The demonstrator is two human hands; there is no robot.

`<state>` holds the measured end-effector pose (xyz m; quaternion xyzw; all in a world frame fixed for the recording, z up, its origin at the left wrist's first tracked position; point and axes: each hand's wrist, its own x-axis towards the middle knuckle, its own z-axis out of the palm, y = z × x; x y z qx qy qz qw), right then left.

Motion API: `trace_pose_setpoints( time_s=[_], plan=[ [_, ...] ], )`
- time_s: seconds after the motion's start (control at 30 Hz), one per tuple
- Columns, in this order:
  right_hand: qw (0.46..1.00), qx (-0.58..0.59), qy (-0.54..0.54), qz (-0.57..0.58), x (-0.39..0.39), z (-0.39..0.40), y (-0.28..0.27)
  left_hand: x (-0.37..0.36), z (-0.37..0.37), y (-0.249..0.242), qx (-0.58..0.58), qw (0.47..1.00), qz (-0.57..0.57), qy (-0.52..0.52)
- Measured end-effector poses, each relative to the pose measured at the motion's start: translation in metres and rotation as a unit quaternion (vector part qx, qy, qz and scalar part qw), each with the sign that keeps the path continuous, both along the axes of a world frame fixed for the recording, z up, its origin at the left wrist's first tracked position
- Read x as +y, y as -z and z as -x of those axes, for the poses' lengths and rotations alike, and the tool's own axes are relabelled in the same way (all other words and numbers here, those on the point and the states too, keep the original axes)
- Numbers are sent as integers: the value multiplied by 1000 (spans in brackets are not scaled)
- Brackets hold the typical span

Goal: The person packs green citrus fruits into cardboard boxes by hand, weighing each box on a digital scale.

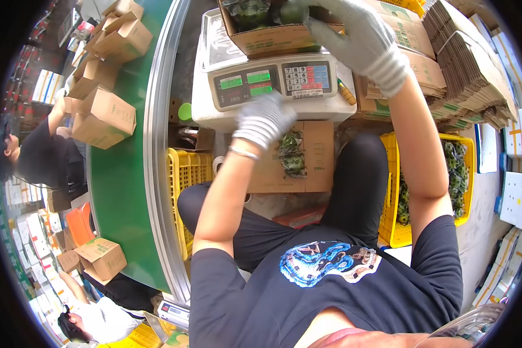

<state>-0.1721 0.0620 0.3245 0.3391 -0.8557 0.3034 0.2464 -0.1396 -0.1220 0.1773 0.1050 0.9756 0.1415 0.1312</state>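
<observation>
My right hand [359, 43], in a grey knit glove, reaches over the cardboard box [272, 42] at the top of the view. Thumb and fingers close around the right side of a round dark green fruit [294, 11] at the box opening. Bagged green produce [248, 13] lies inside that box, which rests on the digital scale [275, 81]. My left hand [267, 119], gloved too, is smeared by motion in front of the scale's lit green display; its fingers are blurred. Below it, a flat carton [319, 159] carries a clear bag of green produce [292, 153].
Yellow crates stand at my left [182, 197] and right [467, 200]; the right one holds bagged greens. Flattened cartons [464, 58] are stacked at right. A green conveyor [122, 191] with metal rail runs at left, open boxes along it. Two people [43, 156] work beyond it.
</observation>
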Motion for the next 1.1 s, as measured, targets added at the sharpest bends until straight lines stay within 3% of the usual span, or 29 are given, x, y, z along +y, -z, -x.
trace_pose_setpoints(
  time_s=[0.03,0.07,0.1,0.17,0.23,0.27,0.3,0.37,0.43,0.5,0.53,0.6,0.67,0.73,0.8,0.9,0.93,1.03,1.1],
  plan=[
    [1000,-2,-1,-19,-4,10,-1,-15,10,-26,64,995,-36,-67],
    [1000,0,-13,-27,-9,27,2,-33,15,-46,143,966,-164,-136],
    [999,1,-26,-36,-15,44,4,-43,20,-60,265,935,-171,-165],
    [991,-99,-44,-76,-39,71,1,-68,44,-49,308,828,-457,-101],
    [949,-232,-157,-143,-63,118,22,-65,58,-51,305,785,-536,-63],
    [940,-303,-52,-150,-69,119,23,-64,73,-44,313,789,-528,-24],
    [916,-365,61,-152,-71,116,20,-58,82,-42,383,811,-441,7],
    [883,-366,83,-283,-76,125,5,-51,104,-35,455,808,-363,94],
    [885,-273,35,-375,-74,156,25,-39,112,-34,399,794,-456,41],
    [877,-287,-62,-381,-60,164,21,-38,117,-32,370,792,-484,42],
    [896,-282,-40,-342,-56,155,8,-36,116,-35,311,761,-569,30],
    [926,-274,-9,-260,-35,126,-5,-35,116,-38,251,751,-611,-2],
    [990,-78,38,-112,-4,103,2,-34,121,-39,258,714,-651,2],
    [991,113,61,37,30,94,24,-39,128,-42,282,725,-627,37],
    [993,32,78,77,55,87,58,-34,141,-29,262,739,-620,32],
    [989,-47,38,135,57,91,93,-25,136,-28,118,774,-621,-28],
    [985,-70,20,158,53,95,102,-23,136,-31,131,762,-633,-26],
    [999,-16,19,-43,50,128,118,-21,138,-32,135,773,-616,-67],
    [998,-54,-17,-14,48,136,112,-26,140,-37,96,816,-559,-112]
  ],
)
